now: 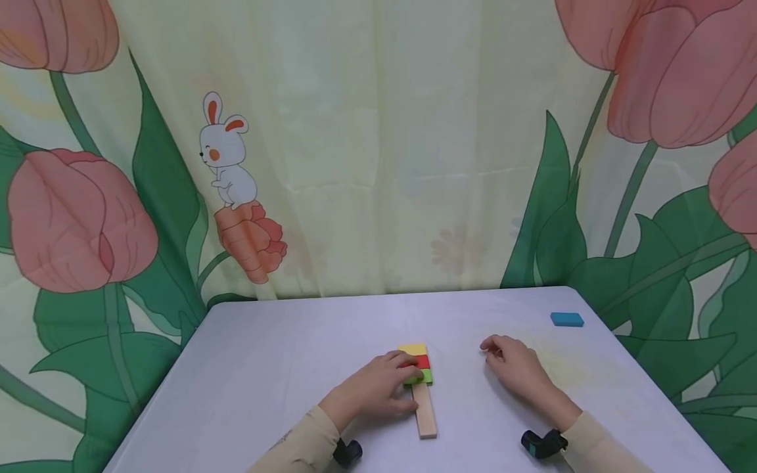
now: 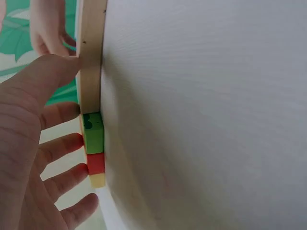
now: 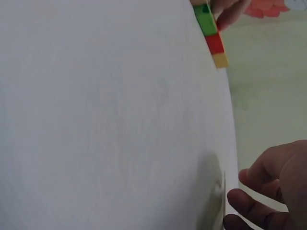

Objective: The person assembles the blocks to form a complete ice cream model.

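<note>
On the white table, a yellow block (image 1: pixel 412 349), a red block (image 1: pixel 423 362) and a green block (image 1: pixel 427 376) lie flat in a row, touching each other. A plain wooden strip (image 1: pixel 426 419) runs from the green block toward the near edge. My left hand (image 1: pixel 381 386) lies over their left side, fingertips touching the coloured blocks and thumb at the strip; the left wrist view shows the fingers spread, not wrapped around anything. Off to the right, my right hand (image 1: pixel 520 369) is loosely curled near the tabletop, with no block seen in its fingers.
A blue block (image 1: pixel 566 320) lies near the table's far right corner, beyond my right hand. Behind the white table (image 1: pixel 248 368) hangs a curtain (image 1: pixel 378 164) printed with tulips and a rabbit. Each wrist wears a small black camera (image 1: pixel 541 444).
</note>
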`<state>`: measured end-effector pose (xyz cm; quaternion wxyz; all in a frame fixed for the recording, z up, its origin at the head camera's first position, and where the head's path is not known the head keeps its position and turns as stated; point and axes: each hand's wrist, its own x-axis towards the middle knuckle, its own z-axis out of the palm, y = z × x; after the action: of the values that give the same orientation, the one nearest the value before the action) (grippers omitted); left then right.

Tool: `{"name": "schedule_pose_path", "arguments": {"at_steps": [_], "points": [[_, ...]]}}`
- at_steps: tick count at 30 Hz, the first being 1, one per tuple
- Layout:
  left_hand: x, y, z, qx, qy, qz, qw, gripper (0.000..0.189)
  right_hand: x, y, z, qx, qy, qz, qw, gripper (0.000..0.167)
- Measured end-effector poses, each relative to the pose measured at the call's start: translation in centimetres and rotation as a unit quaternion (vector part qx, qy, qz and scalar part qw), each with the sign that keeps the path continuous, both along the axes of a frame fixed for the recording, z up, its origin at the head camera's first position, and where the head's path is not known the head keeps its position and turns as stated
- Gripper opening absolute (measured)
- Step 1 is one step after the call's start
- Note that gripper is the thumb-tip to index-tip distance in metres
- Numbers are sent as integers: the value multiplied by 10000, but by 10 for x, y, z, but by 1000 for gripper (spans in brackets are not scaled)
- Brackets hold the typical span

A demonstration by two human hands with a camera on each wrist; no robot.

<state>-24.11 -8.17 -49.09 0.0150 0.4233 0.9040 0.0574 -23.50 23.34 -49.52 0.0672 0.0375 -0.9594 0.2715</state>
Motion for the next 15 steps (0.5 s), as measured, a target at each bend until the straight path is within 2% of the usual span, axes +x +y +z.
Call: {"name": "schedule_pose_path", "arguments": {"at_steps": [3,6,10,15], "points": [[0,0,1,-11,-10,45,10000,47,-4,16,-1,455,101,59,9989,14],[1,1,3,-11,-11,99,9999,47,-7,30,0,660,197,-28,9976,13],[3,2,6,-2,-79,201,9998,47,-12,51,1,806,361,-182,9959,18],[5,6,8,-16,-179,272,9995,47,-19,82,1,780,294,-453,9955,28]]}}
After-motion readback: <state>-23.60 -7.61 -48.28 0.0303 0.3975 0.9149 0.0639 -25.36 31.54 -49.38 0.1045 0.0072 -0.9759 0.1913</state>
